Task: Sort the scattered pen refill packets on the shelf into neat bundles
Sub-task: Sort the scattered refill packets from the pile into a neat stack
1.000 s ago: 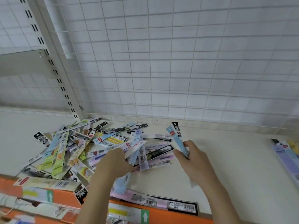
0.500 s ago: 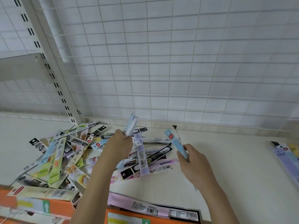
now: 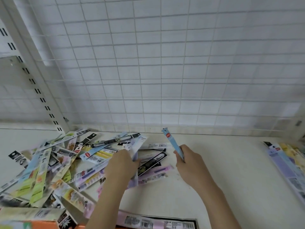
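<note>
On the white shelf (image 3: pixel 214 187), the scattered pile of long, flat printed pen refill packets (image 3: pixel 54 166) lies to the left, against the white wire-grid back panel (image 3: pixel 165 63). The left hand (image 3: pixel 123 167) reaches into the pile's right edge, its grip curled round a pale lilac packet (image 3: pixel 134 162). The right hand (image 3: pixel 191 164) has its grip closed on a slim light-blue packet with a red label (image 3: pixel 172 142), held tilted above the shelf; a neat row of pastel packets (image 3: pixel 287 164) lies far right.

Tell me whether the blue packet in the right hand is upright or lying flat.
Near upright: the right hand grips the blue packet low, its top tilted left above the shelf.
</note>
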The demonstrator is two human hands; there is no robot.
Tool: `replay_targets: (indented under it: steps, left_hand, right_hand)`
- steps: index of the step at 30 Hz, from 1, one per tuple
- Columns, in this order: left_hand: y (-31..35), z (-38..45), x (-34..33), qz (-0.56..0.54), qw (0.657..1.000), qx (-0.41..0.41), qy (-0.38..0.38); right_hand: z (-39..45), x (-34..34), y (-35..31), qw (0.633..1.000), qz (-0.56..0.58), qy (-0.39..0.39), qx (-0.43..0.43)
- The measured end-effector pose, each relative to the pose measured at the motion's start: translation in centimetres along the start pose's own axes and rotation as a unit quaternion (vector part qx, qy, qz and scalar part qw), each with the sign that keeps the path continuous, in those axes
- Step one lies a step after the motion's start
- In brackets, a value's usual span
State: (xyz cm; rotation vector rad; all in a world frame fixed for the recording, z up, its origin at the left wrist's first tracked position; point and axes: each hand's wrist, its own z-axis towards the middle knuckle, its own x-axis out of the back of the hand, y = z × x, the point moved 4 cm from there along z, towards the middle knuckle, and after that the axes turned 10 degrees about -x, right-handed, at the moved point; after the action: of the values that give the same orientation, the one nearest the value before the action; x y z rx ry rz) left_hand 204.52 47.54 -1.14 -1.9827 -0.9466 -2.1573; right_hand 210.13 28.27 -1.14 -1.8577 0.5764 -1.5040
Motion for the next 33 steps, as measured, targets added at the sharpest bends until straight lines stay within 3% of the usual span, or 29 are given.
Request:
replay_targets:
  steps: [5, 8, 14, 22, 29, 33]
  left_hand:
    - [-0.1, 0.2, 1.7, -0.099, 0.994, -0.039, 0.038]
    - [-0.8, 0.1, 3.3, -0.256, 0.963, -0.051, 0.068]
    - [-2.6, -2.0, 7.0, -0.336, 0.922, -0.047, 0.189]
    - [-4.8, -3.2, 8.9, -0.319, 0.908, -0.05, 0.266]
    - [-5.2, -3.5, 8.3, -0.355, 0.904, -0.057, 0.231]
    - [-5.0, -3.3, 7.2, -0.315, 0.917, -0.075, 0.232]
  right_hand:
    - [1.0, -0.2, -2.0, 0.999, -0.03, -0.002, 0.029]
    - [2.3, -0.5, -3.3, 0.998, -0.046, 0.007, 0.043]
    - [5.0, -2.6, -5.5, 0.989, -0.13, 0.018, 0.072]
    - [5.9, -5.8, -6.3, 0.961, -0.256, -0.022, 0.106]
    - [5.5, -6.2, -5.8, 0.954, -0.282, 0.001, 0.1]
    - [5.1, -5.2, -5.6, 0.954, -0.279, 0.009, 0.109]
